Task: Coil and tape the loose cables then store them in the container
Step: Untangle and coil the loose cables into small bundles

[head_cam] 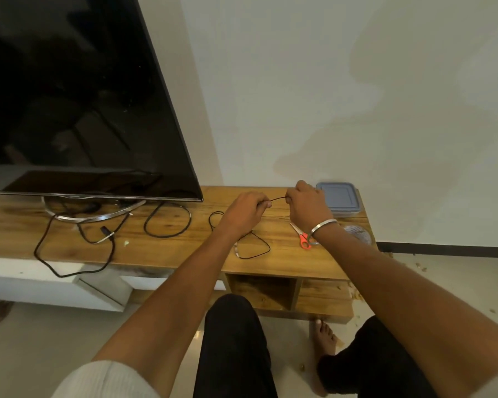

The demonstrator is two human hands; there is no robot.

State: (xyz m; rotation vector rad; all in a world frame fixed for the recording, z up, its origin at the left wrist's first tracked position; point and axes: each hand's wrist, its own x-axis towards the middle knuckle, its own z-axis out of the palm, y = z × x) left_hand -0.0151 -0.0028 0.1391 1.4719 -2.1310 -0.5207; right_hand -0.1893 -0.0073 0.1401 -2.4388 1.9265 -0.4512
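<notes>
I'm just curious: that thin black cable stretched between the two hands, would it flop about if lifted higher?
Probably floppy: beyond the left hand the black cable sags into loose loops on the wooden stand. It looks thin, so likely light. Only the short span pinched toward the right hand runs nearly straight, seemingly because it is pulled.

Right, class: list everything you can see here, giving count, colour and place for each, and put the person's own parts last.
television: one, black, left on the table
table: one, wooden, against the wall
held cable: one, black, stretched between both hands
loose cables: several, black, on the table
scissors: one, orange handles, under right wrist
container: one, blue lid, table's right back corner
tape roll: one, clear, right edge
left hand: pinches cable
right hand: pinches cable
</notes>
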